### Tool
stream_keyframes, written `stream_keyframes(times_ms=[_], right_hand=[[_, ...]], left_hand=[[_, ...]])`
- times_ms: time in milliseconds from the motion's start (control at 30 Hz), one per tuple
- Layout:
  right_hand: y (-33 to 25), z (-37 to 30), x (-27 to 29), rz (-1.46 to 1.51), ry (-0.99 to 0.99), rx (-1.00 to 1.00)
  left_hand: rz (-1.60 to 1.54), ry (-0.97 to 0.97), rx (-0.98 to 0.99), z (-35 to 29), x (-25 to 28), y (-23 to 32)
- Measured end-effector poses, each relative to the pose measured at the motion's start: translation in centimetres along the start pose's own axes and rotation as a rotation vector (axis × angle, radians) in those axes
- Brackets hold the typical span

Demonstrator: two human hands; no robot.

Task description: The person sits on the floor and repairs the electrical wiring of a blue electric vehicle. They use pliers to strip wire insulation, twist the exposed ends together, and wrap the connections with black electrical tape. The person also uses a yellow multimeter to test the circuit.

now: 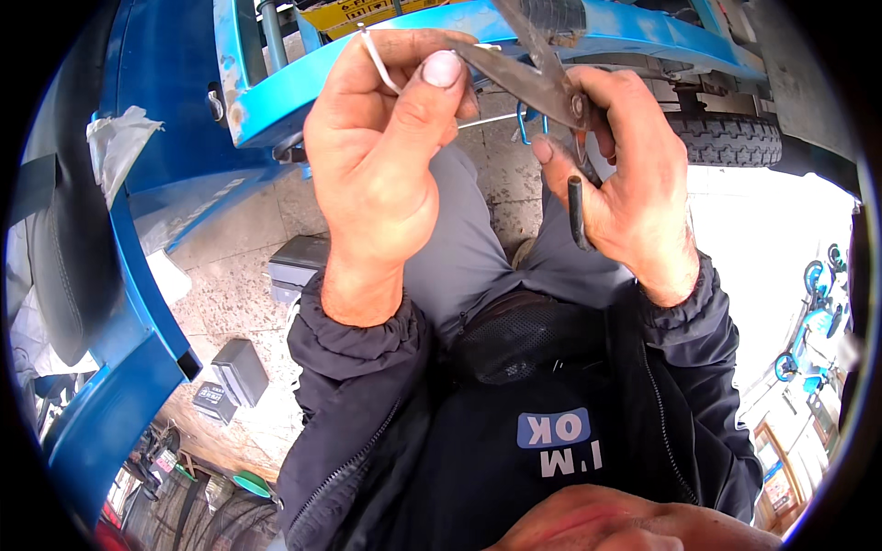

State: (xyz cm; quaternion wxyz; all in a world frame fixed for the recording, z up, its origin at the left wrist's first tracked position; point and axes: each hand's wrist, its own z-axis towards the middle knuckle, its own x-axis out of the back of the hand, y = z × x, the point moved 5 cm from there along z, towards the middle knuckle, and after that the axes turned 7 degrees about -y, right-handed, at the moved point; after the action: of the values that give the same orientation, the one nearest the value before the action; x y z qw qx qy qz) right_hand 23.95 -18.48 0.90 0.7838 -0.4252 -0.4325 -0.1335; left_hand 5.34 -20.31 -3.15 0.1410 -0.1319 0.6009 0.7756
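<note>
My left hand (381, 179) is raised in front of me, its thumb pressed against the fingers. From it a thin white wire (376, 57) sticks up, pinched in the fingers; the rest of the wire is hidden by the hand. In my right hand (634, 174) are large, worn metal scissors (528, 81), gripped by the dark handles. Their blades are spread apart, and the tip of the lower blade reaches my left thumb and fingertips. Whether the blade touches the wire cannot be seen.
A blue metal frame (285, 115) crosses just beyond my hands, with a yellow package (358, 13) behind it. A black tyre (726, 138) stands at the right. Dark boxes (241, 372) sit on the tiled floor at the left, near a blue bent frame part (147, 275).
</note>
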Motion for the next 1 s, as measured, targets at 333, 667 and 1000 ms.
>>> stream_keyframes(times_ms=[333, 667, 1000], right_hand=[[0.9, -2.7, 1.2, -0.098, 0.064, 0.059], [2.0, -4.5, 3.1, 0.0, 0.044, 0.11], [2.8, -6.1, 5.0, 0.027, 0.033, 0.121]], left_hand=[[-0.074, -0.001, -0.066, -2.5, -4.6, 0.0], [0.009, 0.024, -0.047, -3.3, -7.9, 1.0], [0.09, 0.007, -0.018, -3.4, -10.3, 1.5]])
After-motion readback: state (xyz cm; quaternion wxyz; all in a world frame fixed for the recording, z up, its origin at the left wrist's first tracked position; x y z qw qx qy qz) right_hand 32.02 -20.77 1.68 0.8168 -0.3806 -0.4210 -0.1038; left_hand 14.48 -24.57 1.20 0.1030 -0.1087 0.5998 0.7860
